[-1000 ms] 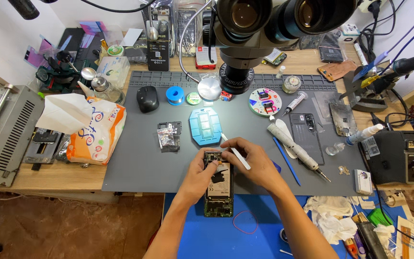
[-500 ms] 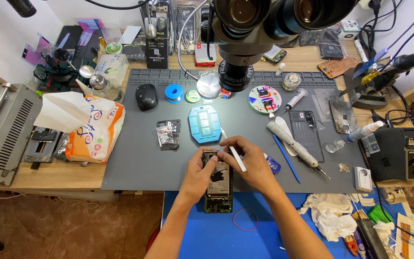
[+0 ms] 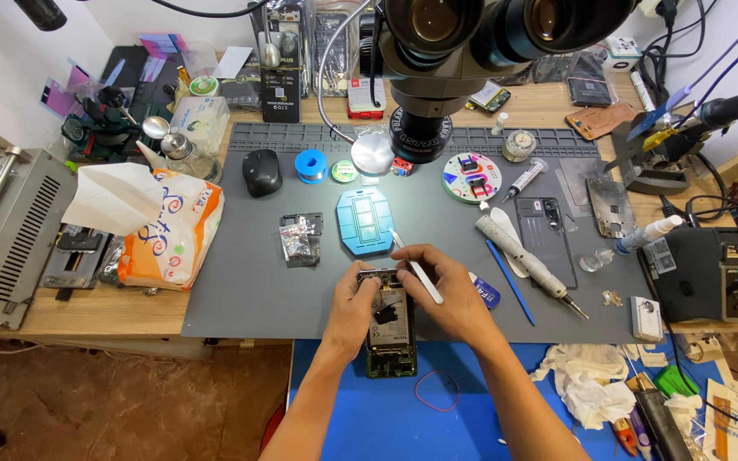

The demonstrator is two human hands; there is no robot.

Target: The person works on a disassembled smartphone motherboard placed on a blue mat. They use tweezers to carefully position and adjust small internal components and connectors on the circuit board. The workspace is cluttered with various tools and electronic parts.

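At the front edge of the grey mat (image 3: 241,299) on the worktop, left hand (image 3: 354,300) pinches the opened phone (image 3: 390,324) by its side; right hand (image 3: 448,286) grips white tweezers (image 3: 415,268) over its top end. Blue tray (image 3: 366,221), small bag (image 3: 299,243), blue pen (image 3: 510,281) and electric screwdriver (image 3: 527,261) lie close around. Microscope (image 3: 437,51) looms above.

Wooden workbench (image 3: 87,312) against white wall (image 3: 10,51), grey mat (image 3: 241,299) on top, brown tiled floor (image 3: 113,401) below

An opened phone (image 3: 389,329) lies on the mat's (image 3: 241,299) near edge between 2 hands. Behind it sits a tray (image 3: 366,220), with a mouse (image 3: 261,172) further left.
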